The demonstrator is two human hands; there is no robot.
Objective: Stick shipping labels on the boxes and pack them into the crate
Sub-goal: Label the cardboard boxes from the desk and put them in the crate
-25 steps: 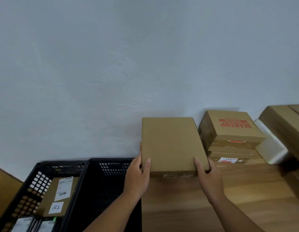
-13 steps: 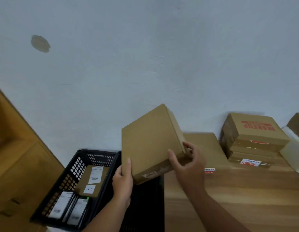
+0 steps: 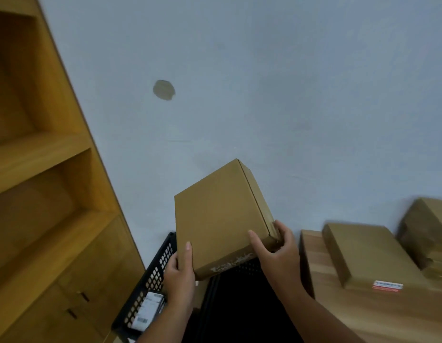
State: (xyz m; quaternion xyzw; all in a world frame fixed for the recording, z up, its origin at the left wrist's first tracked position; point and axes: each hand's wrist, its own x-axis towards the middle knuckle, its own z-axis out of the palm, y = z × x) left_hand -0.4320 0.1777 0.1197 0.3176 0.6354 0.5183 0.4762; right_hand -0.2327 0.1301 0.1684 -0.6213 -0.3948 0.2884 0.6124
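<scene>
I hold a plain brown cardboard box [image 3: 220, 216] tilted in the air above two black crates. My left hand [image 3: 180, 276] grips its near left corner, thumb on top. My right hand [image 3: 277, 251] grips the near right corner, fingers curled round the edge. The left black perforated crate [image 3: 150, 280] holds several white labelled packages [image 3: 148, 310]. The right black crate [image 3: 242, 305] lies directly under the box; its inside is dark.
A wooden table [image 3: 363, 315] at right carries a flat brown box [image 3: 368, 253] with a red and white sticker and a blurred stack of boxes [image 3: 427, 231]. A wooden shelf unit [image 3: 41, 194] stands at left. A pale wall is behind.
The box has been lifted off the table stack and carried left, tilting, to above the crates. The view has swung left, bringing the shelf unit into sight.
</scene>
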